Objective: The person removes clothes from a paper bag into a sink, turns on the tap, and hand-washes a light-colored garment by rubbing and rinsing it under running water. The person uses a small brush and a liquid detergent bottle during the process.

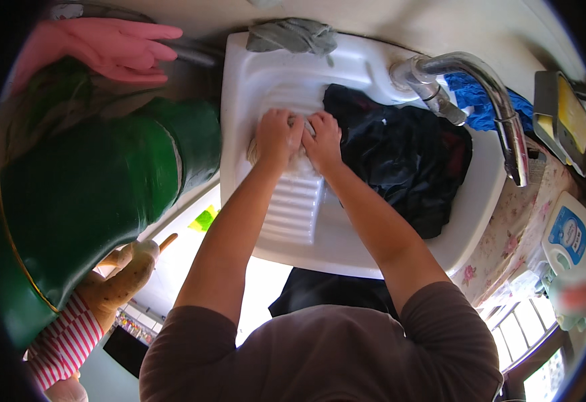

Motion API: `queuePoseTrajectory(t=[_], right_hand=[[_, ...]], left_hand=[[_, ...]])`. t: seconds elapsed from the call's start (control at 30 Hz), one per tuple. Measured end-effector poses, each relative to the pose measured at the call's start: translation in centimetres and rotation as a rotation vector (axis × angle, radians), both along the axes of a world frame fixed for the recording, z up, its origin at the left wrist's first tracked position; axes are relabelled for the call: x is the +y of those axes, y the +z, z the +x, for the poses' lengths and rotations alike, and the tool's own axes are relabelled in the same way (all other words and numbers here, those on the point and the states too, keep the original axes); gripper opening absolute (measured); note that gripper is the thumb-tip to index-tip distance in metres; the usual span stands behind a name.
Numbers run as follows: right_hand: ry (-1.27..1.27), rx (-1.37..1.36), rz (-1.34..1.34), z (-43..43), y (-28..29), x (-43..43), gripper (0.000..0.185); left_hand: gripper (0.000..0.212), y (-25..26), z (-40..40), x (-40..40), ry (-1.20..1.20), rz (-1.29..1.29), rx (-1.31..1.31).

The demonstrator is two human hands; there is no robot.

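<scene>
Both hands are over the ridged washboard (290,216) moulded into a white laundry sink (479,236). My left hand (277,134) is curled over a wet, pale cloth (300,165) and presses it against the ridges. Close beside it, my right hand (326,140) grips the same cloth, the thumbs nearly meeting. Much of the cloth is hidden under my fingers. Right of my right hand, a heap of dark wet clothing (398,156) fills much of the basin.
A chrome faucet (474,63) arches over the sink's right side. A grey cloth (292,36) lies on the back rim. Left are a large green container (97,176) and a pink rubber glove (107,47). A detergent bottle (572,231) and soap holder (561,120) are right.
</scene>
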State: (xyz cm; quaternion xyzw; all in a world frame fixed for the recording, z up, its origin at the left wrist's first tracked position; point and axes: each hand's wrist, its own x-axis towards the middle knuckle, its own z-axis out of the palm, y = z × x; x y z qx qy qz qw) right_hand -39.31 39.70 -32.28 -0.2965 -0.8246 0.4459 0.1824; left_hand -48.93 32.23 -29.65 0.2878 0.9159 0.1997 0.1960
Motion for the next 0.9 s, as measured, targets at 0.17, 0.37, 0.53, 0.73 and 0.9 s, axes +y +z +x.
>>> queuePoseTrajectory(t=[0.17,0.37,0.53,0.73,0.9], right_hand=[[0.241,0.066,-0.197,4.4,1.0,-1.7,0.036],[0.314,0.115,0.186,10.1,4.0,-7.0,0.043],[-0.011,-0.073,0.002,-0.2,0.1,0.1,0.031],[0.204,0.122,-0.081,8.1,1.7,-4.7,0.043],[0.311,0.119,0.220,9.0,3.7,-6.3,0.030]], left_hand=[[0.033,2.1,4.4,-2.8,-0.151,0.081,0.236],[0.032,3.3,8.8,-10.1,-0.281,0.456,0.276],[0.025,1.1,0.2,0.4,0.059,0.072,0.165],[0.031,4.1,6.8,-5.5,-0.204,0.093,0.178],[0.034,2.6,7.8,-10.1,-0.281,0.438,0.289]])
